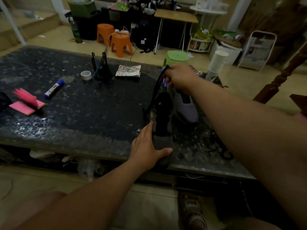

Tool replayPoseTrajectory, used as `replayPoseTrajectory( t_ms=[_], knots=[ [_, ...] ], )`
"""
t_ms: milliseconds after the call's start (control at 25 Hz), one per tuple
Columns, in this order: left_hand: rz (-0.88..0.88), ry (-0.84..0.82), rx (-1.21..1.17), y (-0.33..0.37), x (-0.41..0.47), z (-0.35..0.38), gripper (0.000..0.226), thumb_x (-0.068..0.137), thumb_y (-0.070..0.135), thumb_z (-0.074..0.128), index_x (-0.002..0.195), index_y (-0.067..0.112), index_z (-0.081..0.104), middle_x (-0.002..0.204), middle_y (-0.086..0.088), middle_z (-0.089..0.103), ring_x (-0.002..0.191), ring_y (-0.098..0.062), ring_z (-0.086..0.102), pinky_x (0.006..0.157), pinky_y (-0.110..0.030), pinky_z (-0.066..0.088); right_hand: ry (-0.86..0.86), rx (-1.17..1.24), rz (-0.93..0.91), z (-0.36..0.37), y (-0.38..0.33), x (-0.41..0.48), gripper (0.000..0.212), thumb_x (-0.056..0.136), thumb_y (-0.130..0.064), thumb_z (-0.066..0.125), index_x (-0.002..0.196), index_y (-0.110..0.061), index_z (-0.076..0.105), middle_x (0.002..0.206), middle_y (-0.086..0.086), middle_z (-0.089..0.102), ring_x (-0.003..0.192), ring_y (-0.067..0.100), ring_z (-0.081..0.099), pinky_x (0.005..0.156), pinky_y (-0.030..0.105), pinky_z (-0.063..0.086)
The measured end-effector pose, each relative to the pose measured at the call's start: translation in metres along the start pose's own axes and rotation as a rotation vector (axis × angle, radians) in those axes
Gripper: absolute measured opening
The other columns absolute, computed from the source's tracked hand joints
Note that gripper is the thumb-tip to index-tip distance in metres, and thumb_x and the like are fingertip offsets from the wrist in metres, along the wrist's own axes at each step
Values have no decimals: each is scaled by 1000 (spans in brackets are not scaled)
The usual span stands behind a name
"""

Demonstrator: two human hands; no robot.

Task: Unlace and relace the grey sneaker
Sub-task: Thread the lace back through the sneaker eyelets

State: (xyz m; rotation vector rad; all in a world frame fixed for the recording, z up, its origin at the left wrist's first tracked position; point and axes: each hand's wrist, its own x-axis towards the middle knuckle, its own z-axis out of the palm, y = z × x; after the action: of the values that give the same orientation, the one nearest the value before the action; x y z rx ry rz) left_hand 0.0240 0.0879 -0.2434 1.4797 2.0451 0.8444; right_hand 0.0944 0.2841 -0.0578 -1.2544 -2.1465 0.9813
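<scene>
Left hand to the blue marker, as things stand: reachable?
Probably yes. Only bare tabletop lies between the left hand and the marker. But that hand holds the sneaker by its toe and would have to let go.

Dim room, beige tiled floor (49,39), dark speckled table (74,113), two orange stools (122,45), small folding table (176,15)

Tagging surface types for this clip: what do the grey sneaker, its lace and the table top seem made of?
Grey sneaker: matte grey upper with no shine, likely suede or fabric. Lace: thin black cord, probably woven textile, pulled taut by the right hand. Table top: dark, glossy, pebble-speckled, catching reflections; polished stone or glass, cannot tell which.
</scene>
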Motion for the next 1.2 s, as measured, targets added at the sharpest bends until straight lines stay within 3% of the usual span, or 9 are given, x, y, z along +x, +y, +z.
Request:
replayPoseTrajectory(
  t_ms=[120, 320, 440, 560, 640, 720, 840, 960, 1200],
  knots=[
    [1, 10, -8, 3, 0, -2, 126, 69, 80, 73, 165, 26, 11, 169, 8, 20, 153, -17, 27, 122, -47, 30, 28, 2, -6, -7, -9, 21, 31, 102, -5, 53, 74, -9, 67, 65, 7, 61, 39, 3, 53, 48, 21, 41],
    [-11, -26, -53, 1, 1, -8, 117, 74, 79, 70, 164, 27, 15, 166, 7, 25, 149, -19, 33, 120, -48, 34, -12, -58, 32, 11, 14, 15, 21, 104, -13, 52, 94, -6, 70, 77, 7, 63, 62, 15, 55, 55, 25, 44],
    [105, -13, -106, -7, 7, -23, 76, 90, 62, 64, 154, 38, 31, 145, 7, 41, 131, -21, 51, 110, -49, 46, 47, 64, 167, 14, 50, -19, 20, 102, -30, 60, 106, -11, 62, 87, 6, 65, 69, 18, 61, 56, 27, 48],
    [315, 3, 69, -4, 16, -38, 32, 97, 37, 65, 128, 37, 55, 111, 10, 47, 102, -14, 58, 91, -47, 53, 42, -63, 96, 28, 93, -89, 11, 96, -21, 70, 104, -21, 62, 93, 1, 66, 81, 15, 63, 75, 32, 51],
    [364, -40, 171, 7, 22, -43, 16, 98, 38, 65, 113, 36, 61, 100, 12, 47, 92, -12, 57, 86, -47, 53, -163, -122, -29, 44, 106, -132, 16, 95, -16, 71, 109, -24, 69, 97, -3, 63, 86, 6, 61, 83, 21, 48],
    [367, -72, 178, 14, 27, -45, 3, 98, 34, 64, 99, 32, 62, 92, 12, 48, 85, -10, 56, 81, -46, 53, -167, -189, -58, 56, 114, -148, 21, 95, -22, 72, 114, -29, 71, 100, -8, 55, 89, -1, 56, 80, 7, 40],
    [325, -143, 27, 14, 28, -47, 7, 100, 27, 64, 93, 26, 62, 93, 9, 51, 85, -7, 55, 81, -39, 52, -70, -158, -57, 63, 119, -146, 16, 94, -27, 73, 109, -34, 73, 97, -9, 53, 88, -1, 56, 76, 6, 38],
    [357, -169, -10, 15, 26, -52, 8, 101, 24, 61, 94, 25, 60, 96, 6, 49, 88, -8, 53, 79, -30, 48, -43, -172, -88, 75, 122, -147, 10, 94, -32, 71, 103, -37, 69, 95, -10, 52, 86, 1, 55, 75, 18, 42],
    [443, -140, 53, 12, 21, -47, 16, 97, 25, 66, 96, 29, 50, 97, 10, 46, 81, -7, 51, 71, -30, 47, -39, -191, -120, 71, 119, -149, 14, 90, -28, 70, 91, -26, 56, 94, -5, 50, 84, 8, 52, 74, 31, 46]
  ],
)
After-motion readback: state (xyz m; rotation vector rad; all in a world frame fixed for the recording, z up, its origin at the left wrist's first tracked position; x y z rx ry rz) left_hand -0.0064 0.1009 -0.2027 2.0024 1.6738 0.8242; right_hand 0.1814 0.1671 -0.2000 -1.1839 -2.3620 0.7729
